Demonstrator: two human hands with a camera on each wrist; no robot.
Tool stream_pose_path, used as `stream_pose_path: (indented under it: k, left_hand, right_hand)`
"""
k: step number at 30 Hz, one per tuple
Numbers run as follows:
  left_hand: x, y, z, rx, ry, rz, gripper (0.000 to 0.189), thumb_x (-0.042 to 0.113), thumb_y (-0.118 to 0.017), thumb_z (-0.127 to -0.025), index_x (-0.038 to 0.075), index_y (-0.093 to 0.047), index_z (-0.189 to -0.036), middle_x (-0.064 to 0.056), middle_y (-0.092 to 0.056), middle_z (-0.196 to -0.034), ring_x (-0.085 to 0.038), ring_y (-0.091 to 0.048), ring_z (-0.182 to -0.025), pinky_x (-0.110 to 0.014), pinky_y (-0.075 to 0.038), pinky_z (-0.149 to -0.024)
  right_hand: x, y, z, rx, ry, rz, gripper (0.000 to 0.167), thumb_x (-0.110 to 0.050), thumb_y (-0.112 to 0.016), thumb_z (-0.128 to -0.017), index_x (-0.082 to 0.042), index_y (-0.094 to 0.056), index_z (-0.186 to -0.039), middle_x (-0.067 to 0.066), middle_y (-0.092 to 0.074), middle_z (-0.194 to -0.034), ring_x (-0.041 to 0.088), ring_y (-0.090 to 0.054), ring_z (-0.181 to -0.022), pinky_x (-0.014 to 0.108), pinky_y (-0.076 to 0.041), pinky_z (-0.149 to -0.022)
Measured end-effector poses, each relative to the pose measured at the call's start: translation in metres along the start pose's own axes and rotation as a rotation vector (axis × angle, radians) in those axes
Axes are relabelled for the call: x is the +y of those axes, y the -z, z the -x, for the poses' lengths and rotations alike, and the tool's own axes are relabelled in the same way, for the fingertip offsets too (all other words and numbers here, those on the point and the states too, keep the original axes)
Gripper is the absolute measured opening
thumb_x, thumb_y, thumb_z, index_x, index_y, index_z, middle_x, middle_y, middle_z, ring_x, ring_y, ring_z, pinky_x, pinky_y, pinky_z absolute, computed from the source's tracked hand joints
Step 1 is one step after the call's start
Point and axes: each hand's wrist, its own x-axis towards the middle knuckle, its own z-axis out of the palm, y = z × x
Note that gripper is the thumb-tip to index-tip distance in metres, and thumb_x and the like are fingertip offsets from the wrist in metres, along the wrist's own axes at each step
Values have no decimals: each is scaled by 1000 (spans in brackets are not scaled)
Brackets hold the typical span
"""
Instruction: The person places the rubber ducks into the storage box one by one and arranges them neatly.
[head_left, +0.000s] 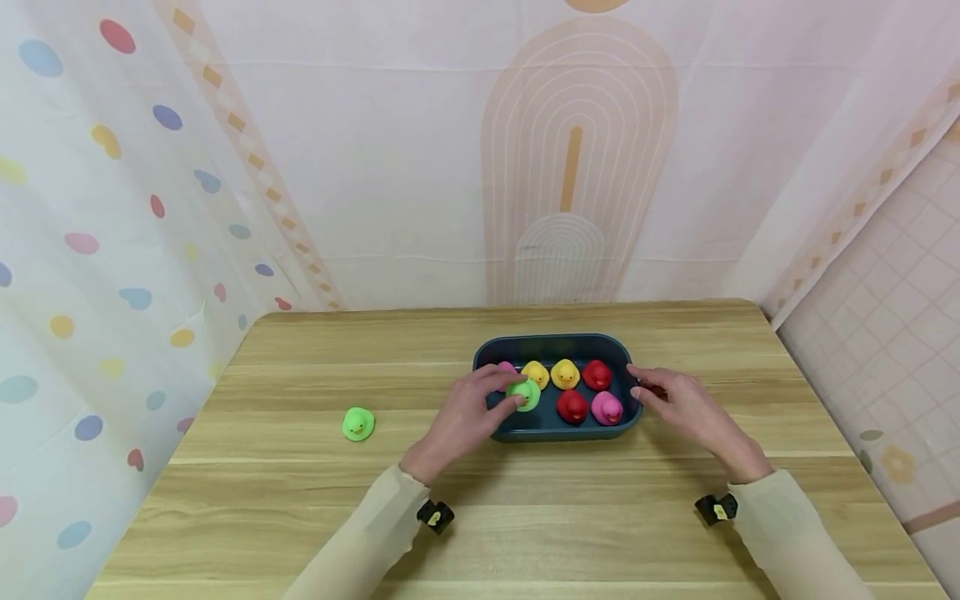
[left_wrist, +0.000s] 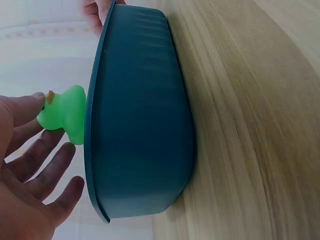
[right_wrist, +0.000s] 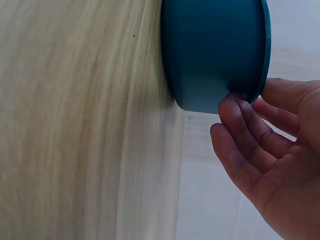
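Observation:
My left hand pinches a green rubber duck between thumb and fingers. The duck is at the rim level of a dark teal plastic bin, over its left part. On the bin's right end, my right hand grips the rim, with the thumb on the edge and fingertips against the outer wall. Inside lie two yellow ducks, two red ducks, a pink duck and another pink one, partly hidden by my left hand.
Another green duck sits on the wooden table, left of the bin. Patterned curtains hang behind the table and at its sides. A small black device is strapped at each wrist.

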Motion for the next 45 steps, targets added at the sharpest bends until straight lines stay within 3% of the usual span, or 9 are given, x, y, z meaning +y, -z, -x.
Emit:
stream_pose_path:
  k: [6,10,13,18,22,29,35,40,45]
  left_hand:
    - [-1,-5,-6,-32,8,-8,29,16,-75,-97,4,-75,-123,-12,-68,-122,-34,-67,-101,-50,-58,-87]
    - [0,-8,-10,-59,13,-35,29,18,-75,-97,6,-75,-124,-6,-68,-111,-32,-65,-95,-38,-56,-77]
    - [1,-9,-12,-81,30,-57,30,20,-76,-97,7,-75,-124,-3,-66,-105,-31,-63,-90,-28,-49,-68]
    - [1,-12,-15,-108,59,-85,31,21,-77,-96,7,-76,-124,-5,-65,-103,-30,-62,-87,-25,-44,-66]
    - [0,-13,-17,-135,94,-81,30,21,-77,-96,8,-76,-124,-6,-67,-108,-30,-63,-92,-29,-49,-73]
    - [-1,-15,-21,-189,131,-86,27,18,-76,-96,9,-76,-122,-7,-72,-122,-25,-65,-112,-43,-55,-97]
    - [-1,-17,-25,-217,146,-102,26,19,-76,-96,10,-77,-121,-6,-73,-122,-21,-64,-113,-42,-54,-98]
    - [1,-18,-30,-254,158,-119,25,19,-76,-96,10,-77,-120,-4,-75,-119,-20,-62,-112,-41,-53,-98]
    - [1,-20,-33,-281,164,-148,25,18,-77,-96,9,-77,-119,-5,-74,-119,-22,-61,-112,-43,-50,-101]
  right_hand:
    - [0,-1,0,6,-2,13,40,-12,-67,-102,7,-62,-137,25,-69,-126,20,-58,-85,27,-49,-69]
    - [1,-1,0,8,-3,14,40,-13,-67,-102,7,-63,-137,25,-69,-126,20,-58,-85,27,-49,-69]
    - [1,-1,-1,5,-4,8,40,-13,-67,-102,7,-62,-137,24,-70,-124,19,-57,-84,27,-48,-68]
    - [0,-1,-1,6,0,12,40,-12,-67,-102,7,-63,-137,25,-69,-126,20,-59,-86,28,-50,-71]
    - [0,0,-1,5,-4,5,40,-11,-67,-102,7,-63,-137,26,-68,-128,21,-59,-86,27,-51,-70]
    - [0,0,-1,-2,-8,-7,40,-12,-67,-102,7,-62,-137,27,-67,-129,20,-58,-85,26,-48,-68]
    - [1,0,-1,-1,-4,-8,40,-12,-66,-102,8,-62,-137,26,-68,-127,20,-58,-85,26,-49,-69]
    - [1,0,-1,-2,-9,-17,41,-12,-66,-102,8,-62,-138,20,-72,-115,16,-53,-77,25,-44,-62]
    - [0,0,-1,-2,-9,-17,40,-11,-67,-102,8,-62,-137,20,-72,-117,17,-54,-79,25,-45,-63]
